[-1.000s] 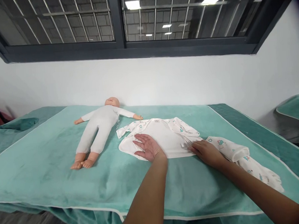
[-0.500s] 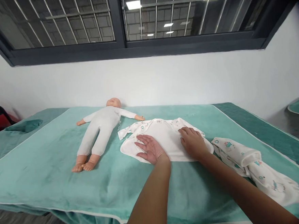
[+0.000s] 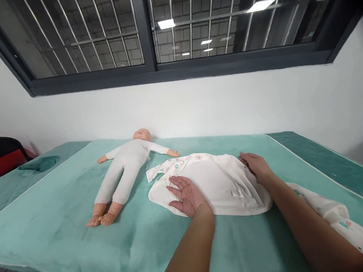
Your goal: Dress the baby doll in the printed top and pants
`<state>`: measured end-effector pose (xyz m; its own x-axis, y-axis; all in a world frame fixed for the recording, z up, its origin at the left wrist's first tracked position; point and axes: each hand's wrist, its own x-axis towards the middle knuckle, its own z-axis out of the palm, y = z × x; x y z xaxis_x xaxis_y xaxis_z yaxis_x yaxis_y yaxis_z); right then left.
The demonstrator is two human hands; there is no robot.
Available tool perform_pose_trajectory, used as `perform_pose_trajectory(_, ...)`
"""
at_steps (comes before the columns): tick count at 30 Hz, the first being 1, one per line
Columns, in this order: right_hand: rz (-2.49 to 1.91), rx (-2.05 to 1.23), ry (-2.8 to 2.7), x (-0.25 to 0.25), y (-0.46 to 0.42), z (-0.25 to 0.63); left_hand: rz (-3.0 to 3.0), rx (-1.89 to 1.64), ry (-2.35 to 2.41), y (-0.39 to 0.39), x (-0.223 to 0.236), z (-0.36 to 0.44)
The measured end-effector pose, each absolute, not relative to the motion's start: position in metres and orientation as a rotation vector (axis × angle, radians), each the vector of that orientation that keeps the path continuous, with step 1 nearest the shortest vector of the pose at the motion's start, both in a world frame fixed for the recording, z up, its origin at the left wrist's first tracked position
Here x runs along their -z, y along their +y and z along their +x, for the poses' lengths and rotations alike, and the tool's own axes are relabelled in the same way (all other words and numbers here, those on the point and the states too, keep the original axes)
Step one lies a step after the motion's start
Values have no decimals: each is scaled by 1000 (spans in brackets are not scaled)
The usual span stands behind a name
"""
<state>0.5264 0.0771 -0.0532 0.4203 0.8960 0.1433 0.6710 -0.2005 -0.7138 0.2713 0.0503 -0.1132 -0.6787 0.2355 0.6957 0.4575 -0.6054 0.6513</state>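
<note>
A white baby shirt (image 3: 218,187) with a small printed pattern on its sleeve lies spread on the green bed cover. My left hand (image 3: 185,195) rests on the shirt's left part, palm turned up and fingers spread. At the upper right edge of the shirt, my right hand (image 3: 256,168) has its fingers curled round the raised cloth; the fingertips are partly hidden. A baby doll (image 3: 125,154) in a white suit lies on its back to the left, one hand close to the shirt's left sleeve. The right sleeve is hidden.
Another printed white baby garment (image 3: 321,203) lies to the right, partly behind my right forearm. The green cover (image 3: 66,218) spreads over the bed. A white wall (image 3: 198,110) and a barred window stand behind, and a red and black object (image 3: 4,158) is at the far left.
My right hand has moved right from lying on the shirt to its right edge, drawing the cloth outward over the printed sleeve. My left hand stays spread on the shirt. The view has tilted up slightly.
</note>
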Motion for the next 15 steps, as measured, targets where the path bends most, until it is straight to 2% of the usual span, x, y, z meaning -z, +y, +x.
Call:
perform_pose_trajectory(3,-1937,-391,-1212,62,67,546,-1217,2407,-1341,49,113,271)
perform_pose_trajectory(10,-2190,-300,-1512,74,30,565,-1216,2228,-1514,50,116,269)
perform_pose_trajectory(15,-1998,-196,-1298,73,36,567,-1270,2270,-1403,51,117,266)
